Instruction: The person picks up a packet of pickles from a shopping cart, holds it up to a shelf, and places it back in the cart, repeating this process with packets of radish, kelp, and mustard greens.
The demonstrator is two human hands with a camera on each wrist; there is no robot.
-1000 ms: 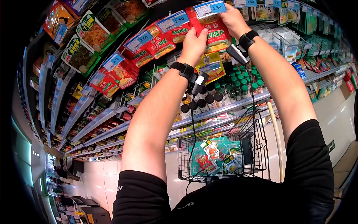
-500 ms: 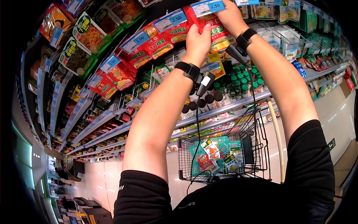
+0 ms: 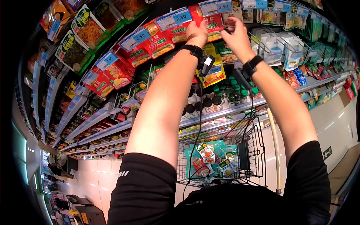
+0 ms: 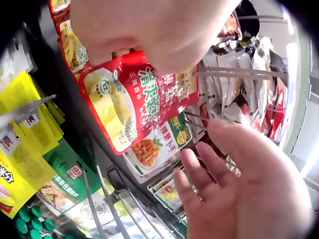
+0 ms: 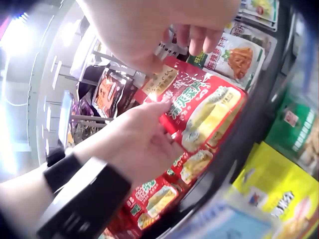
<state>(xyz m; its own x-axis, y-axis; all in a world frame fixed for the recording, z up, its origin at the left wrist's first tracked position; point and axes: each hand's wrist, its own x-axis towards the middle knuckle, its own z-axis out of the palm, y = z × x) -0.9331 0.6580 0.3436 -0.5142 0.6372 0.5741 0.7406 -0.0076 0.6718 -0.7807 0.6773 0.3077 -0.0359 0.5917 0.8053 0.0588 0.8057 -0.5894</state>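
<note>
A red snack packet with yellow food pictured on it hangs on a peg row high on the shelf. My left hand grips its left side, thumb and fingers pinching the foil. The left wrist view shows the packet below my left hand. My right hand hovers just right of the packet, fingers relaxed and holding nothing. In the left wrist view that hand is spread, apart from the packet. In the right wrist view its fingers hang above the packet, which my left hand holds.
Blue price tags reading 2.50 top the pegs. Yellow packets hang below, and green-capped bottles stand on the shelf under them. A wire cart holding several packets stands in front of me. White packets hang to the right.
My right hand has let go of the packet's top and dropped down to the right. My left hand has moved up and keeps hold of the packet.
</note>
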